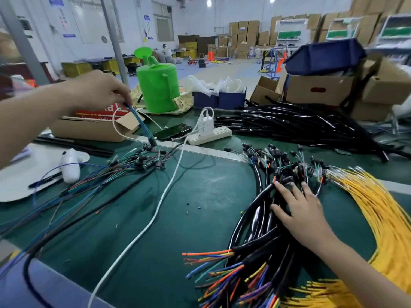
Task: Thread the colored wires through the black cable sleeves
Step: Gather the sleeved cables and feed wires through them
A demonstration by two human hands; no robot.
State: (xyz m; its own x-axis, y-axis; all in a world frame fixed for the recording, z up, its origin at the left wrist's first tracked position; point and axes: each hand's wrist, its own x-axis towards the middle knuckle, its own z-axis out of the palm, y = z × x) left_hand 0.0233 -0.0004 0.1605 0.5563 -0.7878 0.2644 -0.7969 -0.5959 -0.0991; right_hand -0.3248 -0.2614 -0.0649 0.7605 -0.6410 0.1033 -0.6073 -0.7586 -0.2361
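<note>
Left grip (100, 92) pinches the blue wires (140, 123) taut; right grip (300, 210) lies flat, holding nothing, on the sleeved bundle (258, 216): best to align wire ends and feed straight.

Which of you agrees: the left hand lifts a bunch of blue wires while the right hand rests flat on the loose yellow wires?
Not quite. The left hand does lift the blue wires, but the right hand rests flat on the black sleeved cables, not on the yellow wires, which lie beside it. The head view shows this.
</note>
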